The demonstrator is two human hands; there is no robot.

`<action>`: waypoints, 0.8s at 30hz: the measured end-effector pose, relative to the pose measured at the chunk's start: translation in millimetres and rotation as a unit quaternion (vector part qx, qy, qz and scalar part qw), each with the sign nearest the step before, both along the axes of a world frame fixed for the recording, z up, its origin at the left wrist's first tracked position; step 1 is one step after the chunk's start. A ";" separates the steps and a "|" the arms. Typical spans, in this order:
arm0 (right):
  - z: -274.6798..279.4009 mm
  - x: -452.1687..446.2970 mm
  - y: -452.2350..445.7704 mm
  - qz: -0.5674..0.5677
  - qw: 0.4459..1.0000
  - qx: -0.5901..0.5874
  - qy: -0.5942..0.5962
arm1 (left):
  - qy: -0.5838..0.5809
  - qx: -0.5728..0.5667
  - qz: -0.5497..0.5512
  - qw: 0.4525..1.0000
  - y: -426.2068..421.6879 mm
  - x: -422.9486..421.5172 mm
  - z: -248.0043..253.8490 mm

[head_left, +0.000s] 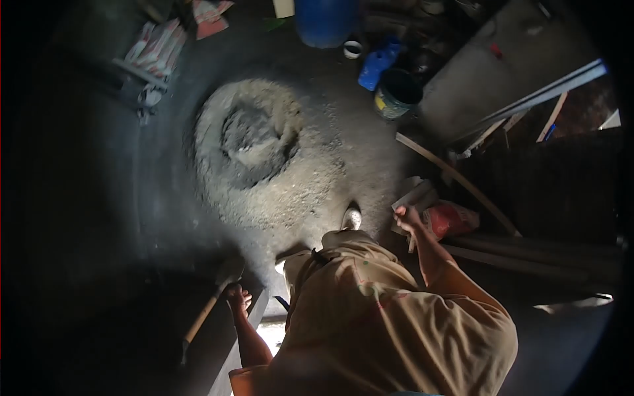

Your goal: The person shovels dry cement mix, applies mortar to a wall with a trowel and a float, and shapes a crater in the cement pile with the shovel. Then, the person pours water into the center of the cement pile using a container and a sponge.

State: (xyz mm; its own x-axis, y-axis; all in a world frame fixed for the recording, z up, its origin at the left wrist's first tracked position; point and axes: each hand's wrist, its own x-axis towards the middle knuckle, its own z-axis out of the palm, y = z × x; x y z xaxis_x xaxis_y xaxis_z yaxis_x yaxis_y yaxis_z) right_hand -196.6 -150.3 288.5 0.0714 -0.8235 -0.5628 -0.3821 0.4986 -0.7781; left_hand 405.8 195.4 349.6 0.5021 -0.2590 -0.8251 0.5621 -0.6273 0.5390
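Observation:
My left hand [239, 298] hangs low on the left with its fingers curled in and nothing visible in them. Just beyond it is a long-handled tool with a wooden handle [201, 319]; the dark end near my hand looks like a shovel blade, and the hand appears beside the handle rather than around it. On the right, my right hand [407, 218] is closed in a loose fist, with no object showing in it. Behind that hand are a grey block-like piece [419, 193] and a red and white bag [450, 218]. Ahead lies a ring-shaped mound of grey sandy mix [290, 188], hollowed around a central heap.
A dark bucket [397, 96], a blue jug [379, 64] and a blue barrel [326, 23] stand at the back. Paper sacks [157, 49] lie far left. A curved wooden strip [462, 181] and long boards [522, 263] are on the right.

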 end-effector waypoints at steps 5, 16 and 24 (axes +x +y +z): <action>3.5 -72.2 12.3 -0.042 0.978 0.164 0.118 | -0.101 -0.016 -0.078 0.992 -156.8 -72.2 55.6; 18.2 -151.7 -68.2 -0.218 0.975 0.034 0.008 | -0.041 0.160 -0.384 0.909 -320.3 -171.6 14.3; 9.6 -148.5 -85.0 -0.254 0.947 0.196 0.001 | -0.031 0.074 -0.367 0.927 -484.1 -193.8 -18.3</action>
State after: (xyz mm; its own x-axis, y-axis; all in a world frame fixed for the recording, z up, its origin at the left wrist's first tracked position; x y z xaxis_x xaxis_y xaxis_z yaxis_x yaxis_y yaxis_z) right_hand -345.2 -235.3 298.1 -0.2791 -0.4790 -0.8322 -0.0172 0.8690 -0.4945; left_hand 212.0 -288.7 331.3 0.2821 -0.4362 -0.8545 -0.0742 -0.8979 0.4338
